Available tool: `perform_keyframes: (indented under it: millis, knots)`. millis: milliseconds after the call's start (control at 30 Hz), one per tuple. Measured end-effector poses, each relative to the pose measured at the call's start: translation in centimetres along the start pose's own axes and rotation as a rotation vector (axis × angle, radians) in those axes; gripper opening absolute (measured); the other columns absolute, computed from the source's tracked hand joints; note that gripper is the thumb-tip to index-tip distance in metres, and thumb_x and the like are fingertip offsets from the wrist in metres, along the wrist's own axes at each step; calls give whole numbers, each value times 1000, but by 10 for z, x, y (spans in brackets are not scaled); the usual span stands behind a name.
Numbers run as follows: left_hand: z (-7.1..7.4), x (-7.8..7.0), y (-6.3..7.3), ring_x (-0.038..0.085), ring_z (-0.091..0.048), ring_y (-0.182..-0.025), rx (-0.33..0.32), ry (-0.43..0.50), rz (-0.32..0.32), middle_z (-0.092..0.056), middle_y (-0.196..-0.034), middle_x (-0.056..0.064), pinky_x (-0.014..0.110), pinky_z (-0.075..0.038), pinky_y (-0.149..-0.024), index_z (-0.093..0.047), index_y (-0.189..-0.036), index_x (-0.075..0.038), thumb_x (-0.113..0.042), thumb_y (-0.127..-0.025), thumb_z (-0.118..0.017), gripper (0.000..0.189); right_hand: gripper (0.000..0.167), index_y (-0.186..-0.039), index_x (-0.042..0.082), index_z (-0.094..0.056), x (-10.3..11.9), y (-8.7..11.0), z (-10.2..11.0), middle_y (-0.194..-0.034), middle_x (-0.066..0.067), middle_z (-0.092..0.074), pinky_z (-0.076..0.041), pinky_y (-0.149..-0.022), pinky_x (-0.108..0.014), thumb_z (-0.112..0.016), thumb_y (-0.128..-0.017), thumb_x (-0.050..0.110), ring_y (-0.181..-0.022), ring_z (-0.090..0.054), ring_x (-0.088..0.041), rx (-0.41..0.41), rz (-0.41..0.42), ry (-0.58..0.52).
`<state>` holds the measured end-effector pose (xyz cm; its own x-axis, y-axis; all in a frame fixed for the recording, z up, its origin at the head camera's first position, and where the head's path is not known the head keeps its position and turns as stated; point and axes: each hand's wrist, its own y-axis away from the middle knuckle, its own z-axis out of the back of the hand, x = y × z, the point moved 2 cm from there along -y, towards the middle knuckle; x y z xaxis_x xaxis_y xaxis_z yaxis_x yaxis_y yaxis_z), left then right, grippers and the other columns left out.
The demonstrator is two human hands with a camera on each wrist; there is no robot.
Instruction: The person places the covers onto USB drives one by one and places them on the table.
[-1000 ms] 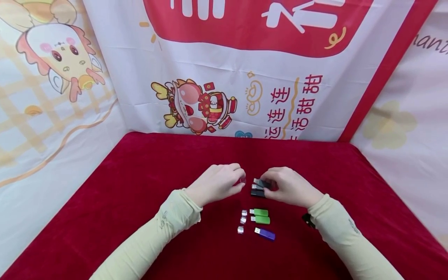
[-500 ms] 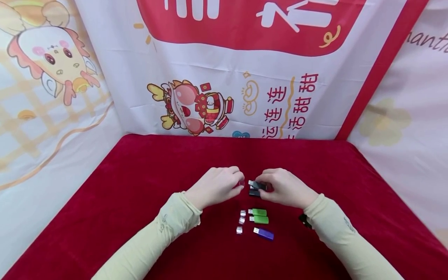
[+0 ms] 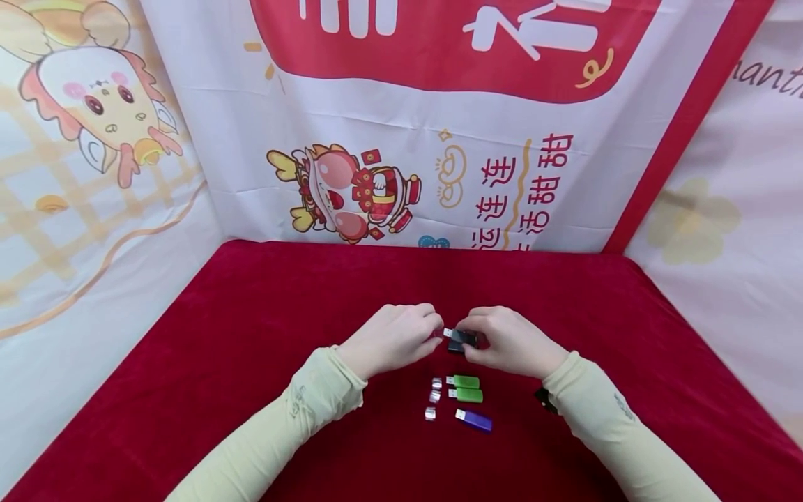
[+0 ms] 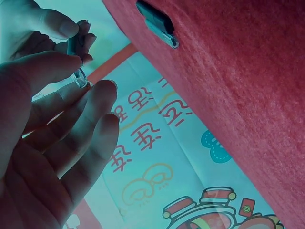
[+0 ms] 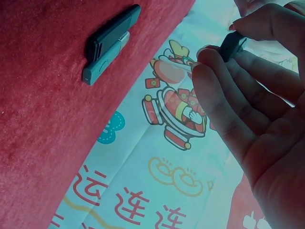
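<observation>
My right hand (image 3: 514, 341) pinches a dark USB stick (image 3: 463, 337) between thumb and fingers, its metal plug pointing left. Facing it, my left hand (image 3: 395, 341) pinches a small clear cap (image 4: 80, 78) at its fingertips. In the head view the plug's end is right beside the left fingertips. In the right wrist view, the held stick appears as a dark block (image 5: 231, 46) above the table. Below the hands, a black USB stick (image 5: 114, 29) and a grey-blue USB stick (image 5: 106, 59) lie side by side on the red cloth.
Nearer the body lie two green USB sticks (image 3: 465, 395) and a purple USB stick (image 3: 474, 420). Three clear caps (image 3: 430, 413) lie left of their plugs. A red cloth (image 3: 282, 293) covers the table, with printed white hangings (image 3: 238, 139) around it.
The right hand has brought the dark USB stick left and slightly nearer the body, closing the gap to the left hand's clear cap. The sticks and caps on the cloth have stayed put.
</observation>
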<state>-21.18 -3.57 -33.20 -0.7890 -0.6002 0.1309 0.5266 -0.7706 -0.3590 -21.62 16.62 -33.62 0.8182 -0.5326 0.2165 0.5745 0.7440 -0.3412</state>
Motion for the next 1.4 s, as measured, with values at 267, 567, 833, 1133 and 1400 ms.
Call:
perform_keyframes:
  millis: [267, 567, 833, 1133, 1400]
  knots:
    - [-3, -3, 0, 10, -60, -71, 37, -24, -33, -62, -89, -1, 23, -51, -60, -70, -94, -13, -25, -92, -68, 13, 20, -95, 7, -75, 0, -1, -1, -82, 4, -62, -50, -63, -21, -82, -76, 10, -66, -58, -14, 7, 25, -5]
    - [-4, -7, -1, 11, -57, -60, 71, -3, -46, -59, -72, -2, 23, -48, -54, -62, -86, -12, -20, -92, -67, 11, 21, -96, 5, -77, 0, 1, -2, -77, 3, -59, -47, -58, -19, -81, -76, 7, -63, -56, -15, 26, 65, -17]
    - [-5, -10, -1, 11, -59, -66, 74, 44, -47, -60, -77, 0, 20, -50, -61, -64, -92, -10, -17, -96, -63, 9, 20, -93, 4, -75, -1, 0, -5, -78, 2, -58, -46, -58, -18, -80, -74, 3, -64, -56, -15, -1, 113, -13]
    - [-3, -11, -2, 12, -59, -68, 33, 103, -29, -60, -78, 0, 24, -51, -62, -63, -91, -9, -14, -95, -63, 7, 21, -94, 4, -74, -2, 0, -6, -84, 1, -62, -53, -67, -24, -81, -74, 2, -71, -59, -12, -34, 100, -17]
    - [-4, -12, -1, 13, -60, -70, -2, 127, -9, -62, -82, 1, 25, -52, -64, -65, -98, -6, -15, -95, -65, 9, 23, -95, 4, -73, -2, 1, -5, -87, 0, -62, -53, -68, -23, -82, -74, 3, -73, -59, -13, -57, 87, -13]
